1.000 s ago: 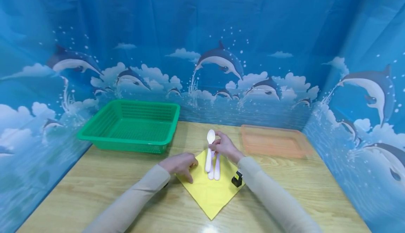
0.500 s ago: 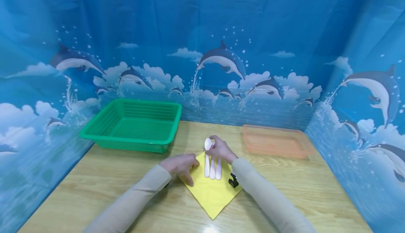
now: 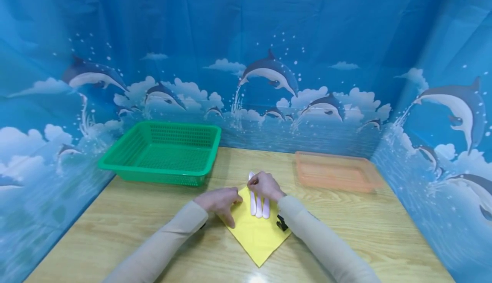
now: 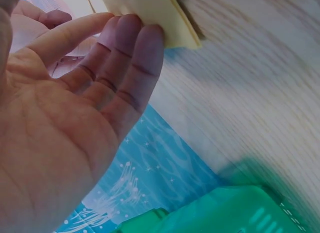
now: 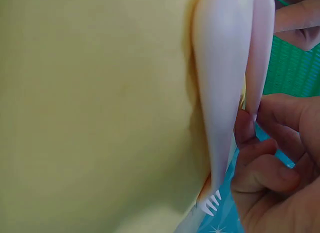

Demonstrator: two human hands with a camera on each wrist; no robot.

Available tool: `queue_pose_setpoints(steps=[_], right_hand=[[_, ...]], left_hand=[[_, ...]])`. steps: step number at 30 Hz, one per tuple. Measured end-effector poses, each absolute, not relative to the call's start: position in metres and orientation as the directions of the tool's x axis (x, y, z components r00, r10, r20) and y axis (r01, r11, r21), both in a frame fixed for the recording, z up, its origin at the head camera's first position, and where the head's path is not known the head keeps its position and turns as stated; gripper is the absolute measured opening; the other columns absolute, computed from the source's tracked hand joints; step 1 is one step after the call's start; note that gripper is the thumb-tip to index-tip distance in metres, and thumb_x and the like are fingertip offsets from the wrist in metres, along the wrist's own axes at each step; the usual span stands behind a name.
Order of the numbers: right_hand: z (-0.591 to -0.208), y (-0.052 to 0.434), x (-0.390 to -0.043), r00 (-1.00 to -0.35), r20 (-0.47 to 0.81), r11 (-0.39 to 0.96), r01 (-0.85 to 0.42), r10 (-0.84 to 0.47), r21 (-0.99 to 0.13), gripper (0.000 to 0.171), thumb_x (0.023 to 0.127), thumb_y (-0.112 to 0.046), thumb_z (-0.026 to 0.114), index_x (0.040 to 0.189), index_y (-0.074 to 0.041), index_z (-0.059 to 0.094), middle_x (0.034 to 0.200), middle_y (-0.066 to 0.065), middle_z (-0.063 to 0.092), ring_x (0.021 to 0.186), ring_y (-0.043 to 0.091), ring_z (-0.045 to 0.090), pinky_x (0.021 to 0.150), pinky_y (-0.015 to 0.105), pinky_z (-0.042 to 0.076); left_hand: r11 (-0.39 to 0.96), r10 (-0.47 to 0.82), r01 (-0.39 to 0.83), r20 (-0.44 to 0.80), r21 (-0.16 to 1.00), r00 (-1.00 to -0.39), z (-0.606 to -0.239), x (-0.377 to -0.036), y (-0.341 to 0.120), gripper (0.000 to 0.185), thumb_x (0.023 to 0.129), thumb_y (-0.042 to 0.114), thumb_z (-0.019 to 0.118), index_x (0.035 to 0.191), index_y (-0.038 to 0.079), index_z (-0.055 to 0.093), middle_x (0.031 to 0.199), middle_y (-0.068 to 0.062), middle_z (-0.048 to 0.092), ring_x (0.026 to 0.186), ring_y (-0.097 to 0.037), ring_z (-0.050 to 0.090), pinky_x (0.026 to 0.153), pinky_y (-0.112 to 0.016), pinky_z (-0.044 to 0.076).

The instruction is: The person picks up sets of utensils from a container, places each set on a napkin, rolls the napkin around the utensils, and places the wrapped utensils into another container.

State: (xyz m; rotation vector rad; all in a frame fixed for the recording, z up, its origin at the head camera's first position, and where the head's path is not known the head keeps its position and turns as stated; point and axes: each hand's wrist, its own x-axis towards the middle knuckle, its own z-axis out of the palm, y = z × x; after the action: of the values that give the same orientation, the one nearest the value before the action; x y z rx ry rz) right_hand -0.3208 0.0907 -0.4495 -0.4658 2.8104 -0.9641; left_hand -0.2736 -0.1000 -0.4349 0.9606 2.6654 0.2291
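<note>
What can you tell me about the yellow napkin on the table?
The napkin is a plain pale-yellow square, apparently thin paper, lying flat on the wooden table turned like a diamond, one corner toward the person. Three white plastic utensils lie side by side on its far half. The left hand rests fingers on its left corner; the right hand grips the utensils' far ends over its far corner.

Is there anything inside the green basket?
No, the green basket shows only its bare mesh floor in the head view.

Wood-grain table [image 3: 115, 231] w/ glossy top; blue dolphin-print curtain [image 3: 269, 39] hung on 3 sides, bright even light overhead.
</note>
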Motion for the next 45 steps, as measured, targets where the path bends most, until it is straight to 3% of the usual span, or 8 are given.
queue_pose_setpoints(steps=[7,19,30,45], right_hand=[[-0.452,0.093,-0.323,-0.931,-0.029,0.755,-0.277,-0.365,-0.595,0.013,0.091,-0.014,0.068,0.099,-0.011,0.077,0.097,0.004,0.073,0.087,0.016,0.066,0.079,0.032,0.056],[-0.455,0.096,-0.325,-0.903,0.003,0.739,-0.353,-0.429,-0.574,0.015,0.087,-0.015,0.071,0.101,-0.009,0.076,0.090,0.005,0.073,0.076,0.012,0.062,0.069,0.026,0.053],[-0.454,0.103,-0.327,-0.877,-0.013,0.699,-0.373,-0.480,-0.610,0.005,0.087,-0.010,0.072,0.089,-0.011,0.077,0.084,-0.001,0.073,0.083,0.012,0.062,0.084,0.032,0.054],[-0.450,0.108,-0.323,-0.845,-0.044,0.686,-0.401,-0.533,-0.607,0.008,0.089,-0.012,0.071,0.091,-0.013,0.078,0.091,-0.003,0.074,0.086,0.010,0.062,0.086,0.033,0.053]], left_hand=[[0.761,0.647,0.599,-0.220,0.249,-0.730,-0.435,-0.273,-0.099,0.059,0.058,0.036,0.093,0.106,0.012,0.069,0.096,0.001,0.057,0.078,-0.008,0.051,0.068,-0.021,0.047],[0.757,0.650,0.598,-0.205,0.264,-0.732,-0.434,-0.272,-0.099,0.056,0.058,0.035,0.094,0.102,0.011,0.070,0.095,0.000,0.057,0.077,-0.009,0.050,0.067,-0.022,0.046],[0.755,0.654,0.614,-0.203,0.230,-0.729,-0.435,-0.271,-0.098,0.057,0.059,0.037,0.093,0.105,0.011,0.069,0.094,0.000,0.055,0.077,-0.009,0.048,0.066,-0.022,0.044],[0.759,0.649,0.609,-0.196,0.231,-0.735,-0.436,-0.271,-0.099,0.060,0.059,0.037,0.093,0.108,0.011,0.069,0.096,0.001,0.056,0.079,-0.009,0.048,0.069,-0.022,0.046]])
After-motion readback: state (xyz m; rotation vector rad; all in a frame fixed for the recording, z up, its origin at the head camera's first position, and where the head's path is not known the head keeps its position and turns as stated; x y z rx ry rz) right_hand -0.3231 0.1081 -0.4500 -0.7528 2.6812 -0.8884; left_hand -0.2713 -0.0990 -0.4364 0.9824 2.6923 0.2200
